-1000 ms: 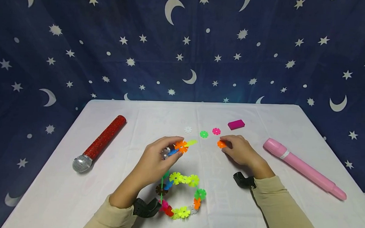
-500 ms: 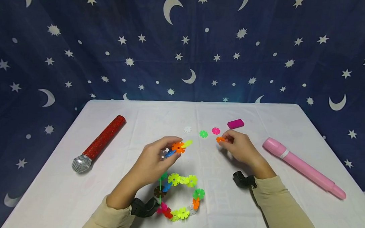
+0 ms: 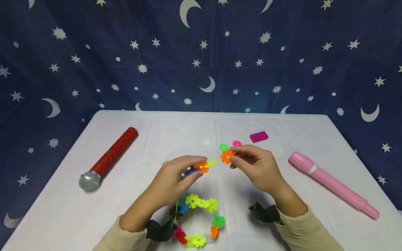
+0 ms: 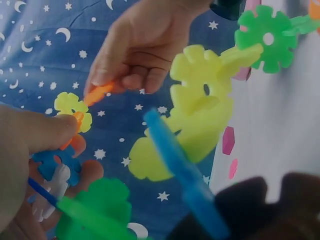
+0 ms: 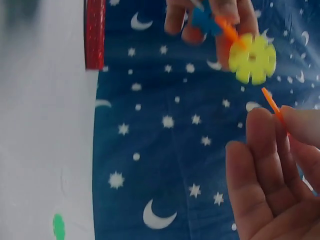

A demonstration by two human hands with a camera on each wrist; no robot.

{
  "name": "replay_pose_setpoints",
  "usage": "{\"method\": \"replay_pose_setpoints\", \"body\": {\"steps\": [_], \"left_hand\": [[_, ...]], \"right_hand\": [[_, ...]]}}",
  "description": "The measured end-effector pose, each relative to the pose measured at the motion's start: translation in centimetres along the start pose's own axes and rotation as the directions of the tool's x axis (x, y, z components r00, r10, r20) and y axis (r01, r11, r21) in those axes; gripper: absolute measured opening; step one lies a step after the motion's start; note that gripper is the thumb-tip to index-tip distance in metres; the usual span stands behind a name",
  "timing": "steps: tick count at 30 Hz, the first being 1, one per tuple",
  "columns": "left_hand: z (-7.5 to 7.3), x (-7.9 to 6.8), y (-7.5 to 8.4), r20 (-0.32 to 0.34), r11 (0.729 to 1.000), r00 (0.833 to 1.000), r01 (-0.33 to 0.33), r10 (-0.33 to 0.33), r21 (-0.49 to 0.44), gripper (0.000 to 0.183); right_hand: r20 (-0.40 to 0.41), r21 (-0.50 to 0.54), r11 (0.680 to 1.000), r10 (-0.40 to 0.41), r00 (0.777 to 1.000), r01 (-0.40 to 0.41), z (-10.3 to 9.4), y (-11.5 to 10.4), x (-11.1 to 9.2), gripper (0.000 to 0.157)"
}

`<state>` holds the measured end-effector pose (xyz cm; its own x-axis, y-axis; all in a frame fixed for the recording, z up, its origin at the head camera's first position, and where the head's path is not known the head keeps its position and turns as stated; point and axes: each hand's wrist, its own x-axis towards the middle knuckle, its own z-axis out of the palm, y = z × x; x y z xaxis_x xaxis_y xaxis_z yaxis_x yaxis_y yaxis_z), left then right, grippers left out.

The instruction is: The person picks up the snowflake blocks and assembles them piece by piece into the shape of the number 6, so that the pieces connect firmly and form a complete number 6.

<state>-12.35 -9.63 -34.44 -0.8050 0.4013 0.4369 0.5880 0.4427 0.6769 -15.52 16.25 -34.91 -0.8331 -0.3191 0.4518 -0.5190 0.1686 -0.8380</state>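
Note:
My left hand [image 3: 170, 180] pinches an orange notched flower disc [image 3: 201, 167]. Slotted into that disc is a yellow disc [image 5: 252, 58], with blue and white discs behind it under the fingers. These belong to a chain of linked coloured discs [image 3: 198, 240], which hangs in a loop below the hand. Between thumb and forefinger, my right hand [image 3: 259, 168] holds a single orange flower disc [image 3: 226, 156] by its edge. That disc is a short gap to the right of the yellow one in the head view. Part of the chain lies hidden behind my left hand and wrist.
Loose white [image 3: 206, 143], green [image 3: 223, 147] and pink [image 3: 237, 143] discs lie on the white table behind the hands, near a magenta block [image 3: 258, 136]. A red glittery microphone [image 3: 110, 157] lies at left, a pink marker-shaped stick [image 3: 335, 185] at right.
My right hand has raised the orange disc from the table and moved it left, towards the chain's end. My left hand has shifted slightly and turned its discs a little.

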Motion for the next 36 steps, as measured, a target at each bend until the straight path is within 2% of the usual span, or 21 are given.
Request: {"method": "replay_pose_setpoints", "body": {"steps": [4,13,22,28,33,36], "left_hand": [[0.1,0.0,0.0,0.026,1.000,1.000,-0.002,0.002,-0.002,0.037],[0.2,0.0,0.0,0.041,1.000,0.999,0.006,-0.006,-0.009,0.045],[0.1,-0.1,0.0,0.039,1.000,0.999,-0.026,0.026,-0.002,0.045],[0.2,-0.1,-0.1,0.027,0.998,0.998,-0.051,0.050,0.024,0.047],[0.3,0.0,-0.2,0.021,0.999,1.000,-0.024,0.023,0.039,0.046],[0.3,0.2,-0.5,-0.007,0.999,1.000,0.018,-0.017,0.036,0.044]], "right_hand": [[0.039,0.042,0.999,0.008,0.999,-0.009,0.4,-0.6,-0.2,0.024],[0.049,0.043,0.998,0.038,0.998,-0.040,0.8,-0.8,-0.3,0.026],[0.052,0.020,1.000,0.022,0.998,-0.024,1.1,-0.8,-0.5,0.025],[0.024,0.003,1.000,-0.025,0.999,0.025,1.9,-0.8,-0.6,0.026],[0.024,-0.005,1.000,-0.014,1.000,0.014,1.9,-0.3,-0.3,0.031],[0.047,-0.054,0.998,0.038,0.998,-0.036,1.5,0.5,0.1,0.040]]}}
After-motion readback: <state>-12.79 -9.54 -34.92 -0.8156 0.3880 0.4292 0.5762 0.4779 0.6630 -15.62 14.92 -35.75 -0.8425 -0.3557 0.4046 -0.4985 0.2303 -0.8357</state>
